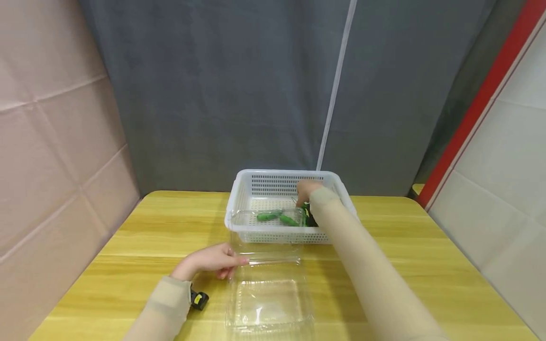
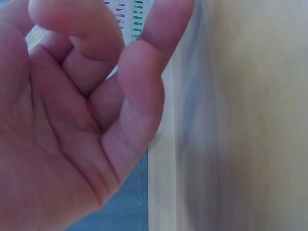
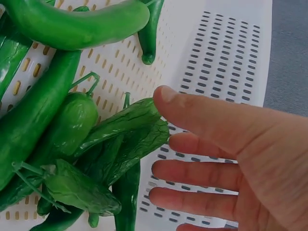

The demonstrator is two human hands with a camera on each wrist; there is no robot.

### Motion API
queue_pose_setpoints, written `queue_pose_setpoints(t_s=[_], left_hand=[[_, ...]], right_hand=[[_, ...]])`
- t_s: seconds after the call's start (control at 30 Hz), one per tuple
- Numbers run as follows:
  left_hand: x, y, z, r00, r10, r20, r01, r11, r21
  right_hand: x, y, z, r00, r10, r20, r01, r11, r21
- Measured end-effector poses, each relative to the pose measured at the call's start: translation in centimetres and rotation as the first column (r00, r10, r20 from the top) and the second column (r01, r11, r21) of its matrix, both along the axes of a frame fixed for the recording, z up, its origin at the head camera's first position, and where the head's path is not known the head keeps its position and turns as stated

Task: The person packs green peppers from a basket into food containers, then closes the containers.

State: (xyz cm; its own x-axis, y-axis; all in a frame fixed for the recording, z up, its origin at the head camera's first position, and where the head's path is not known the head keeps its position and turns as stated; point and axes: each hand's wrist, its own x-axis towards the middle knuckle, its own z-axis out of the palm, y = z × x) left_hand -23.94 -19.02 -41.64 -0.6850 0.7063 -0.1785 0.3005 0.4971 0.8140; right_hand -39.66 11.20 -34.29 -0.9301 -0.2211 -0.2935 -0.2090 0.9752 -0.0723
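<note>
My right hand [image 1: 308, 190] reaches down into a white perforated basket [image 1: 294, 229]. In the right wrist view, its thumb and fingers are extended and apart, with the thumb tip right at the end of a wrinkled green pepper [image 3: 122, 118]. Several more green peppers [image 3: 96, 26] lie in the basket. A clear plastic clamshell box [image 1: 273, 303] stands open in front, its raised lid overlapping the basket's front. My left hand [image 1: 213, 261] lays a straight index finger on the box near its hinge. Its other fingers bend loosely, with nothing in the palm in the left wrist view.
Everything stands on a yellow wood-grain table [image 1: 170, 222]. Behind it hangs a dark grey curtain [image 1: 222, 94]. Pale panels flank both sides, with a red strip [image 1: 477, 104] on the right. A small black device [image 1: 199, 300] sits at the left wrist.
</note>
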Motion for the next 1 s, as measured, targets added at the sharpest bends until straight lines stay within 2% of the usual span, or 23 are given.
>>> queue_pose_setpoints(t_s=[0.13, 0.4, 0.67, 1.0], left_hand=[[0.1, 0.2, 0.1, 1.000, 0.000, 0.008, 0.000, 1.000, 0.001], [0.1, 0.1, 0.3, 1.000, 0.006, 0.013, -0.006, 1.000, 0.005], [0.1, 0.0, -0.1, 1.000, -0.001, 0.018, 0.000, 1.000, 0.009], [0.4, -0.1, 0.3, 1.000, -0.002, 0.018, 0.002, 1.000, 0.013]], right_hand=[[0.1, 0.2, -0.5, 1.000, 0.013, -0.018, -0.012, 0.999, 0.050], [0.0, -0.1, -1.2, 0.999, -0.008, -0.048, 0.013, 0.994, 0.110], [-0.3, -0.1, -2.8, 0.997, -0.006, -0.080, 0.021, 0.981, 0.193], [-0.6, 0.2, -3.2, 0.996, 0.013, -0.091, -0.003, 0.994, 0.110]])
